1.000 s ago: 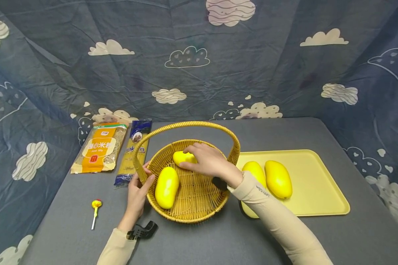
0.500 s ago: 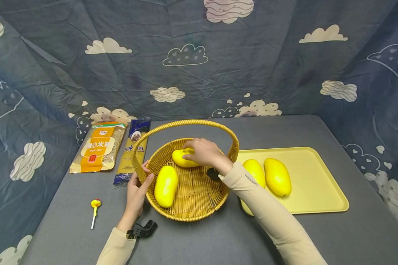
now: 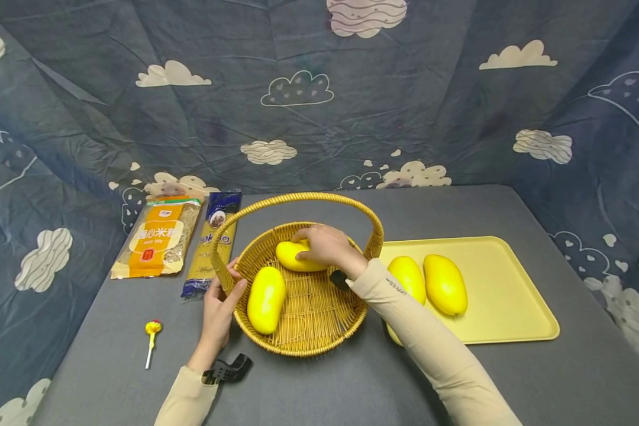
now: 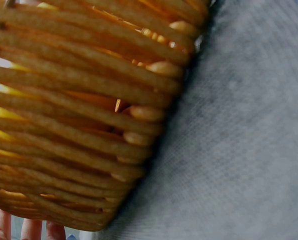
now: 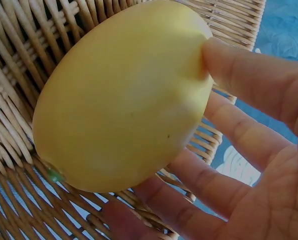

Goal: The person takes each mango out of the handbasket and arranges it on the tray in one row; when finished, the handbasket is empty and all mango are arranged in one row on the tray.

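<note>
A round wicker basket (image 3: pixel 319 313) with an arched handle stands in the middle of the table in the head view. My left hand (image 3: pixel 217 313) holds its left rim, by the foot of the handle; in the left wrist view fingertips (image 4: pixel 31 229) show below the woven wall. Inside, toward the back, my right hand (image 3: pixel 327 247) grips a yellow mango (image 3: pixel 290 255). The right wrist view shows the thumb on one side of this mango (image 5: pixel 124 100) and the fingers behind it, against the wicker. Another mango (image 3: pixel 267 300) lies at the basket's left side.
A yellow tray (image 3: pixel 511 296) sits right of the basket, bearing mangoes (image 3: pixel 446 285), partly behind the right forearm. To the left lie an orange-labelled food bag (image 3: pixel 160 236), a blue-ended pasta packet (image 3: pixel 210 248) and a lollipop (image 3: pixel 151 340). A cloud-print curtain hangs behind.
My right hand has drawn slightly back and its fingers have curled around the back mango, whose visible part has grown. The left hand stays on the basket.
</note>
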A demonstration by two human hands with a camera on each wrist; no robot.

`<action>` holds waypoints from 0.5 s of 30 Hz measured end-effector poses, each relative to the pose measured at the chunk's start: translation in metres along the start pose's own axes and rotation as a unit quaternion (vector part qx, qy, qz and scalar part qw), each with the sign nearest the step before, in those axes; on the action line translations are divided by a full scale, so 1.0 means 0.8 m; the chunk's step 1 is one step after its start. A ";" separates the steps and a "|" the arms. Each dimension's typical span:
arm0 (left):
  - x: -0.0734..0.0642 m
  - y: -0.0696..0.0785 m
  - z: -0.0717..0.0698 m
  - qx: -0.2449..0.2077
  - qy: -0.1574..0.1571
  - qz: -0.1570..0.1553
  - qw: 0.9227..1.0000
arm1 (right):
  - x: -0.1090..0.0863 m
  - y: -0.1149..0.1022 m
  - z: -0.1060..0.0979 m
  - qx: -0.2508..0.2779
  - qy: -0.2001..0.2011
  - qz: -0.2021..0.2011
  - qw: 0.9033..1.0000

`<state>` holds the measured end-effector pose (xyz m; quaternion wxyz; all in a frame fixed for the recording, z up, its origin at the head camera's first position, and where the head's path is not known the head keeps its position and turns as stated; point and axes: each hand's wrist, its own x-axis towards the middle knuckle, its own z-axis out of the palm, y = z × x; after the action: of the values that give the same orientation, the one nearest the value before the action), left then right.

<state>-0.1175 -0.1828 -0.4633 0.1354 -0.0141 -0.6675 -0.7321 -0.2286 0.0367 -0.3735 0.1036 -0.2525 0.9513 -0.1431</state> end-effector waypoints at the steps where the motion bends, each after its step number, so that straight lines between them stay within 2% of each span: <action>1: 0.000 0.000 0.000 0.000 0.000 0.001 1.000 | 0.000 0.000 0.001 -0.002 0.001 -0.003 1.000; 8: 0.000 0.000 -0.001 0.001 -0.002 0.000 1.000 | 0.000 0.003 0.005 -0.006 0.002 -0.008 1.000; 15: 0.000 0.000 -0.001 0.004 -0.003 -0.004 1.000 | -0.004 0.006 0.005 0.020 -0.015 -0.011 1.000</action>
<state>-0.1171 -0.1832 -0.4634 0.1301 -0.0130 -0.6708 -0.7300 -0.2274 0.0415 -0.3785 0.1209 -0.2632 0.9437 -0.1599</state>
